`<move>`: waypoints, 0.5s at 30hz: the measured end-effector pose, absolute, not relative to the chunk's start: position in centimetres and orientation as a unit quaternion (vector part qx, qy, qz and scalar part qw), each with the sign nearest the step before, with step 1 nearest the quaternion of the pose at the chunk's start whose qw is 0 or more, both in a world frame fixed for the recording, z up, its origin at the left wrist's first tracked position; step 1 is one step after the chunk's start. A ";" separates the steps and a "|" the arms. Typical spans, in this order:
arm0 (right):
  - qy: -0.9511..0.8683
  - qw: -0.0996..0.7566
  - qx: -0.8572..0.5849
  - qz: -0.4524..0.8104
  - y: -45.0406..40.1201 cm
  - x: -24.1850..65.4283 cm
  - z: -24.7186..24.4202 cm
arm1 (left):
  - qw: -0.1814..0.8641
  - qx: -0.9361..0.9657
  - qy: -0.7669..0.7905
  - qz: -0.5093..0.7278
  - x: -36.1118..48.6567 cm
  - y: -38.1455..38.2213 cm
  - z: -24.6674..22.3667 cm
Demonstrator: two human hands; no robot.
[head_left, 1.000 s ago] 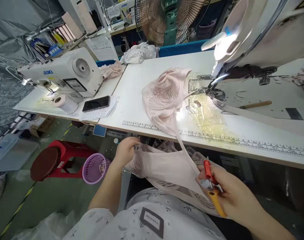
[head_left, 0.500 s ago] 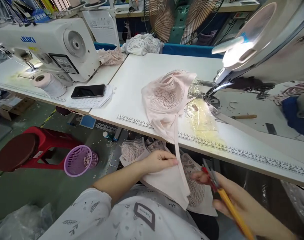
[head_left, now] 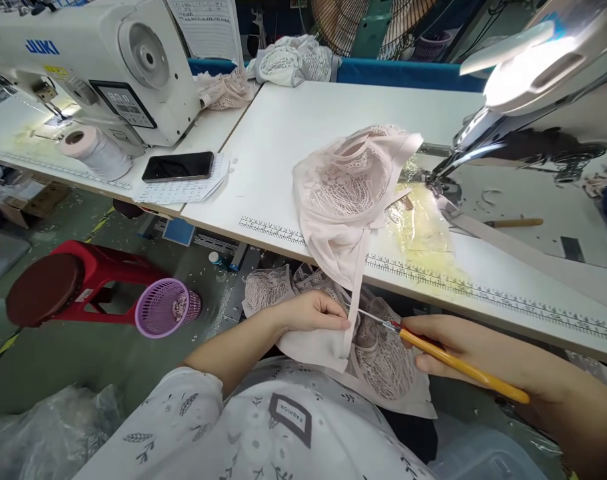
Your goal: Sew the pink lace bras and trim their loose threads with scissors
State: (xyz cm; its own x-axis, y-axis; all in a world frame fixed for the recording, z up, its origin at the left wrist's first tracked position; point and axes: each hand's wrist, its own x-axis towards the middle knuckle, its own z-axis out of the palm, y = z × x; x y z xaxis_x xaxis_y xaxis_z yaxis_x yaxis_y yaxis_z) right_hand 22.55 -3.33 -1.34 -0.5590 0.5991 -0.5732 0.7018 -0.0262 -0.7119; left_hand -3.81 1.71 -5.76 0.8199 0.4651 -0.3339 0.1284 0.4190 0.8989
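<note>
A pale pink lace bra [head_left: 350, 183] lies on the sewing table, part of it draping over the front edge. My left hand [head_left: 316, 312] pinches the narrow strip that hangs from it, above my lap. In my right hand [head_left: 448, 333] are scissors [head_left: 463, 367] with a long orange handle and a red part near the blades. Their thin metal blades reach left to the strip, just beside my left fingertips; whether they are parted I cannot tell. More pink lace bra pieces [head_left: 383, 360] lie on my lap, under both hands.
To the right stands a sewing machine with a lit lamp [head_left: 523, 73]; a JUKI machine [head_left: 83, 67] stands at left. A phone [head_left: 178, 167] rests on papers beside a thread cone [head_left: 96, 153]. A purple basket [head_left: 158, 310] and red stool [head_left: 108, 280] are on the floor.
My right hand has brought the scissors left and levelled them, blades now at the strip. The left hand still pinches the strip, whose lower end hangs shorter below it. The view has shifted slightly.
</note>
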 end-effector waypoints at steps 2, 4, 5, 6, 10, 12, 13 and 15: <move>0.699 0.057 0.470 -0.537 -3.2 22.4 -1.2 | 0.794 0.527 0.284 0.104 -3.9 1.8 -5.7; 0.703 0.066 0.468 -0.532 -3.0 22.1 -0.9 | 0.793 0.529 0.283 0.103 -3.9 1.8 -5.7; 0.705 0.070 0.467 -0.529 -2.9 21.9 -0.7 | 0.793 0.531 0.282 0.104 -3.9 1.8 -5.7; 0.706 0.073 0.467 -0.527 -2.8 21.7 -0.5 | 0.792 0.533 0.281 0.104 -3.8 1.8 -5.7; 0.685 0.071 0.489 -0.535 -2.6 21.4 -0.5 | 0.786 0.542 0.279 0.098 -3.9 1.9 -6.0; 0.669 0.054 0.503 -0.544 -2.8 21.6 -1.0 | 0.784 0.544 0.281 0.097 -4.1 1.9 -5.8; 0.664 0.037 0.506 -0.549 -3.0 21.7 -1.4 | 0.782 0.547 0.282 0.102 -4.2 1.9 -5.5; 0.657 -0.026 0.506 -0.559 -3.6 21.6 -2.0 | 0.766 0.569 0.272 0.125 -4.2 1.7 -4.7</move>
State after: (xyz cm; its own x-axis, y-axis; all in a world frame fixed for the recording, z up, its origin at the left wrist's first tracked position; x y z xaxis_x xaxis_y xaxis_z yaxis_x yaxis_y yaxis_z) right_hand 21.65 -3.55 -1.95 -0.4867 0.6935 -0.5313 0.6352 -0.1366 -0.7602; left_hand -4.18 1.74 -4.69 0.8207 0.5011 -0.2745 0.1189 0.3202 0.9399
